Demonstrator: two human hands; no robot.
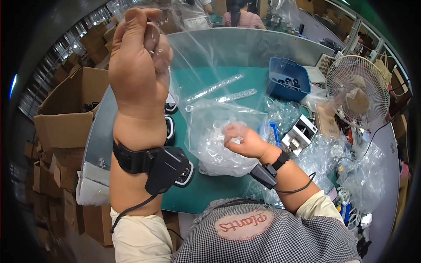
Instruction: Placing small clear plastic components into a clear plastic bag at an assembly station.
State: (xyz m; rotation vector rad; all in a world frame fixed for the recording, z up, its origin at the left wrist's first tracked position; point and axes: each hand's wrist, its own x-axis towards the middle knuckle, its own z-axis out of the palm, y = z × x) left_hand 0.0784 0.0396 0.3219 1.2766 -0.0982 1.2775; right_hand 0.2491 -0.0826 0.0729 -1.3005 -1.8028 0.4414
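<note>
My left hand [139, 61] is raised high at the upper left, its fingers closed on the edge of a clear plastic bag [226, 160]. The film stretches down from there to the bag's full, crinkled lower part on the table. My right hand [243, 141] is at this lower part, fingers bent together on clear, shiny plastic. Whether it grips the film or a piece inside cannot be made out. Beyond the bag, seen partly through the film, lie two clear bumpy strips [239, 95]. Several black-and-white devices [169, 130] stand beside my left forearm, partly hidden by it.
On the green table [184, 199], a blue bin [287, 81] with small black parts stands at the far right. Near it are a white fan [357, 87], a white-and-black device [299, 134] and loose plastic bags [362, 168]. Cardboard boxes [66, 131] fill the left. Two people sit beyond the partition.
</note>
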